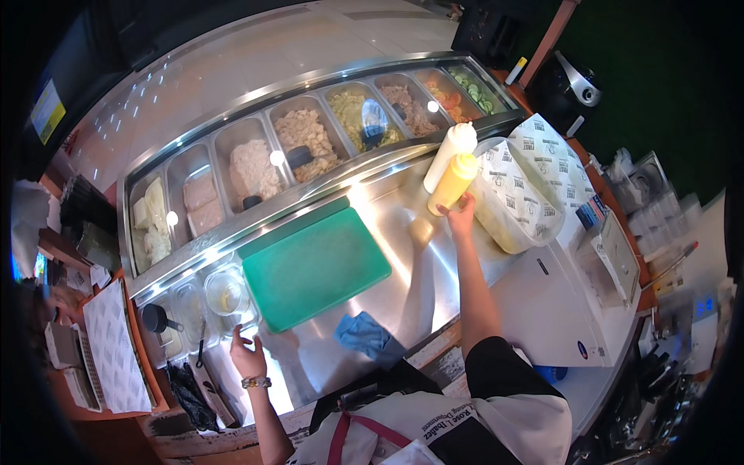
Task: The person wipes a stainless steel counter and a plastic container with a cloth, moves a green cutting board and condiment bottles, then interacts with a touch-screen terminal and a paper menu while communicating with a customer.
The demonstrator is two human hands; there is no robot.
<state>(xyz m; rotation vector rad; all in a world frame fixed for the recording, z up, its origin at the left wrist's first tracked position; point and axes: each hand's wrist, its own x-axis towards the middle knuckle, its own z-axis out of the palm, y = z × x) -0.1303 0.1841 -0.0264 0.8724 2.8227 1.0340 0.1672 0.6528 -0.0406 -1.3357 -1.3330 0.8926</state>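
Observation:
My right hand [461,216] grips the lower part of a yellow squeeze bottle [452,185]. A white squeeze bottle [450,154] stands right behind it, with a pale nozzle. My left hand [249,354] hovers with nothing in it, fingers apart, beside a group of clear plastic containers [228,292]. Between my hands lies a green cutting board [317,268] on the stainless steel counter [415,290]. A crumpled blue cloth [366,336] rests near the counter's front edge.
Behind the board runs a glass-fronted row of steel food pans [302,136] with fillings and sliced vegetables. A clear tub [523,215] with printed paper sits at right, near a white chest lid [546,302]. A black scoop [156,318] and black plastic bag [195,395] are at left.

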